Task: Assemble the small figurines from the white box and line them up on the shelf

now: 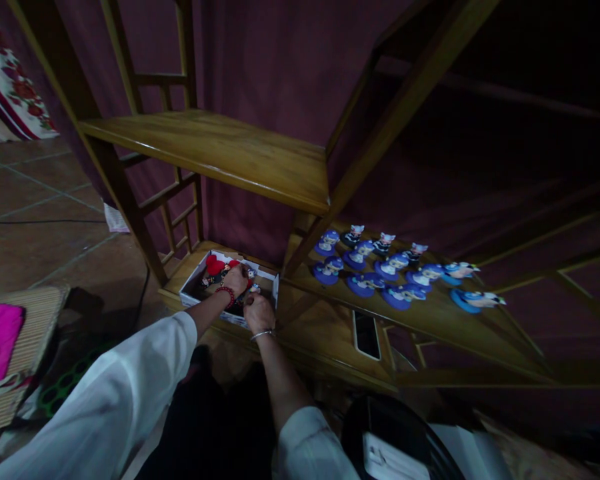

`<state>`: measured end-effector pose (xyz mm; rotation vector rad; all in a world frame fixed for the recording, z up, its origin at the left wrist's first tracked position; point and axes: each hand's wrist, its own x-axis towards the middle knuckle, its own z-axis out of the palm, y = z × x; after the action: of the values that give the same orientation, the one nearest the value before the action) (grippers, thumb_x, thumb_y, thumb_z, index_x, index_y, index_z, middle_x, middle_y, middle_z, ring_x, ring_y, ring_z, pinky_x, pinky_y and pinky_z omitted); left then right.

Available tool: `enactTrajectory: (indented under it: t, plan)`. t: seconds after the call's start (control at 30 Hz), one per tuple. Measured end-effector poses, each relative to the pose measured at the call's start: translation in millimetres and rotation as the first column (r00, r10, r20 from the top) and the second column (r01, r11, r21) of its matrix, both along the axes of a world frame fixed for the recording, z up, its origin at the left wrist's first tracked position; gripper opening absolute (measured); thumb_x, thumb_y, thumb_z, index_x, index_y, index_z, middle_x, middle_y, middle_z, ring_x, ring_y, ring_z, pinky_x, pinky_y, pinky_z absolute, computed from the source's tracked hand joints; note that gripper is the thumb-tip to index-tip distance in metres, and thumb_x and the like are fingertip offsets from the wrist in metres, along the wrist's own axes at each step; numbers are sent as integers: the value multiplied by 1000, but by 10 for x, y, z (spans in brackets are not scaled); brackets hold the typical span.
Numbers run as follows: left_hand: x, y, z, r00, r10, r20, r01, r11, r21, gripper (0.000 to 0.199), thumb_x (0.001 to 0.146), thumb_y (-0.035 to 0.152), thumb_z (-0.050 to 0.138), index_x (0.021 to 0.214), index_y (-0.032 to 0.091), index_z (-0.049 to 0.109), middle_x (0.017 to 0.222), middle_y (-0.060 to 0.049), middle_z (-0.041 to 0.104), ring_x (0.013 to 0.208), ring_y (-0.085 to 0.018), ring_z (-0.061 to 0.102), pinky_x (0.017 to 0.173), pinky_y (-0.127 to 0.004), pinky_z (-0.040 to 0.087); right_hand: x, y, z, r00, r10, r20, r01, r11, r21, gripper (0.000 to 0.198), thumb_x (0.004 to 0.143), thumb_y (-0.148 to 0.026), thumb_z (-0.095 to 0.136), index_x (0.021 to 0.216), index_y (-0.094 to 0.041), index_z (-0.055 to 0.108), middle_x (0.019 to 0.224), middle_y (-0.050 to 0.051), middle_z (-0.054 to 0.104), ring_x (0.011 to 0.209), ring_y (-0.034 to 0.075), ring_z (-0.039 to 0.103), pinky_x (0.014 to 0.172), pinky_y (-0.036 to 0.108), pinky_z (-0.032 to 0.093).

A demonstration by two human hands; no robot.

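A shallow cardboard box (276,293) with printed sides stands on the low shelf, and both my hands reach down into it. Small figurines (223,270) lie inside, some with bright red parts. My left hand (236,281), with a red bead bracelet, has its fingers curled in the box's middle; a pale-headed figurine (251,272) shows beside the fingertips. Closer to the box's front right, my right hand (260,313), wearing a silver bangle, is closed at a small white-and-dark figurine (255,288). The fingers partly hide what they grip.
To the right, several figurines on purple bases (364,283) stand in rows on a raised shelf (430,327), with cat-eared ones behind and blue-based ones (473,300) at the end. A wooden shelf board (220,147) overhangs the box. A dark-screened phone-like object (367,335) lies below.
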<state>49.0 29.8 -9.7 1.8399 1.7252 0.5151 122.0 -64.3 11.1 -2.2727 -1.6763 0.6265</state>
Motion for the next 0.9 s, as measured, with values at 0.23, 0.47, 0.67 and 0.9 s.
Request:
enactTrajectory:
  t: [0.23, 0.47, 0.67, 0.9]
  plan:
    - [-94, -174, 84, 998, -58, -25, 56, 997, -57, 26, 79, 16, 42, 100, 16, 58, 97, -8, 64, 90, -16, 58, 78, -25, 43, -10, -6, 34, 996, -87, -18, 87, 996, 1, 41, 86, -28, 32, 125, -17, 38, 93, 11, 65, 85, 19, 61, 68, 26, 42]
    - [-122, -396, 135, 979, -204, 5, 204, 977, -65, 29, 79, 11, 38, 99, 17, 60, 90, -3, 66, 83, -10, 59, 74, -18, 44, 0, -56, 26, 999, -23, -39, 26, 997, 74, 41, 86, -29, 34, 127, -22, 36, 97, 8, 64, 86, 18, 60, 70, 24, 41]
    - [-202, -460, 90, 967, -253, -39, 252, 967, -26, 32, 78, 9, 37, 99, 17, 59, 98, -5, 63, 92, -11, 57, 82, -20, 41, -13, -62, -26, 997, -70, -12, 71, 989, 133, 31, 84, -26, 38, 114, -24, 47, 92, 5, 65, 82, 17, 60, 66, 24, 40]
    - [-126, -467, 63, 946, -297, -126, 299, 954, -7, 26, 76, 17, 44, 99, 17, 57, 100, -9, 60, 94, -17, 57, 81, -26, 43, -24, 9, -37, 988, -151, -25, 153, 985, 75, 28, 83, -23, 38, 110, -22, 46, 100, 8, 61, 83, 18, 59, 66, 25, 40]
